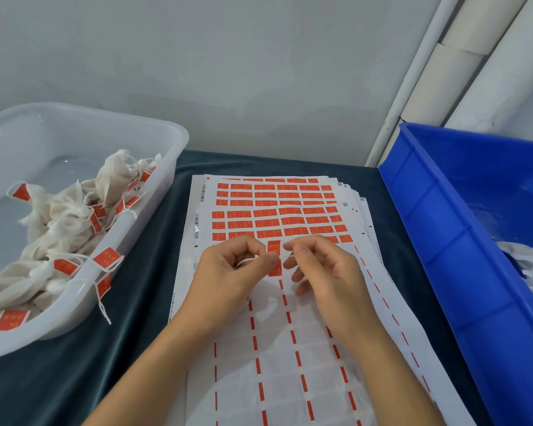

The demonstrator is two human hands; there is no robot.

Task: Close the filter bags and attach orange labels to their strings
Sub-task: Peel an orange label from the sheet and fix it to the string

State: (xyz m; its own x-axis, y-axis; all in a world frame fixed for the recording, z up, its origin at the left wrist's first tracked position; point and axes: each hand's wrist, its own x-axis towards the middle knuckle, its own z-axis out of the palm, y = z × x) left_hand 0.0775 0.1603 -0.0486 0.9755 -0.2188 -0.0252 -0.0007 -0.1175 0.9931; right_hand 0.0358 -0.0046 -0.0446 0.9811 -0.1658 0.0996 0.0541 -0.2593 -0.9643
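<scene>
An orange label (274,258) stood upright between the two hands, just above the sheet of labels, with a thin white string (246,261) running across its middle. The left hand (228,272) had its fingers curled, thumb and forefinger pinching the string at the label's left edge, a loop of the string showing inside the curl. The right hand (323,269) pinched the other end of the string at the label's right edge, its remaining fingers loosely bent and spread below. Whether a filter bag hung from the string I could not tell.

Under the hands lay a stack of label sheets (277,302); the far rows still carried orange labels, the near rows were peeled down to white backing with thin orange strips between them. The sheets rested on a dark teal cloth covering the tabletop (142,348).

To the left sat a clear plastic tub (173,139) holding a heap of closed filter bags (65,216), their orange tags lying among them and a few draped over the rim. To the right stood a blue crate (443,241) with white material in its near corner.
</scene>
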